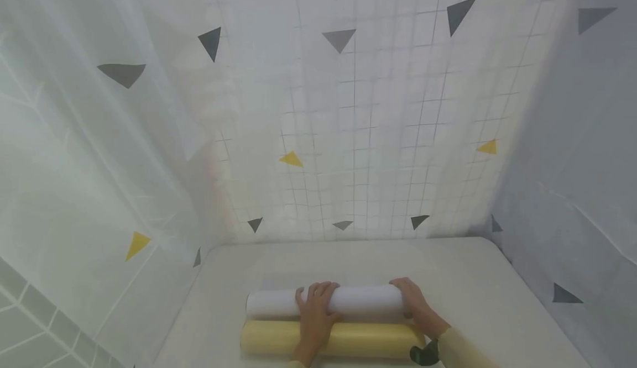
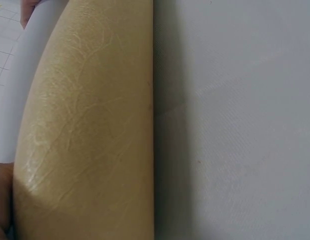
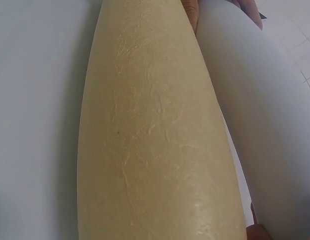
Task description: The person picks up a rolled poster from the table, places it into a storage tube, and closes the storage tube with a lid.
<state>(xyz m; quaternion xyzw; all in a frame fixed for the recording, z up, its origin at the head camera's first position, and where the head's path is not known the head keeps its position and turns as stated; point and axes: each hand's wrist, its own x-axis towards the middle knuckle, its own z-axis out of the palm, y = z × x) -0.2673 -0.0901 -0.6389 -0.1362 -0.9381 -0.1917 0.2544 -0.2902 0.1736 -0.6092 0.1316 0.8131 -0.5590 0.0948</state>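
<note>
A smooth white roll (image 1: 273,304) lies crosswise on the white table, just behind a thicker yellow roll (image 1: 373,340) with a creased, shiny surface (image 2: 90,125). My left hand (image 1: 316,315) grips the white roll near its middle, fingers over the top and thumb on the near side; its wrist crosses above the yellow roll. At the right end of the white roll, my right hand (image 1: 419,310) holds on with fingers around the far side. Parts of both hands show at the edges of the wrist views, and the two rolls run side by side there, white (image 3: 265,110) and yellow (image 3: 155,125).
The white tabletop (image 1: 224,279) has rounded far corners. Translucent sheeting with grey and yellow triangles (image 1: 291,159) hangs behind the table and on both sides. A tiled surface (image 1: 30,324) shows at the lower left, and a dark green band (image 1: 424,353) sits by the right wrist.
</note>
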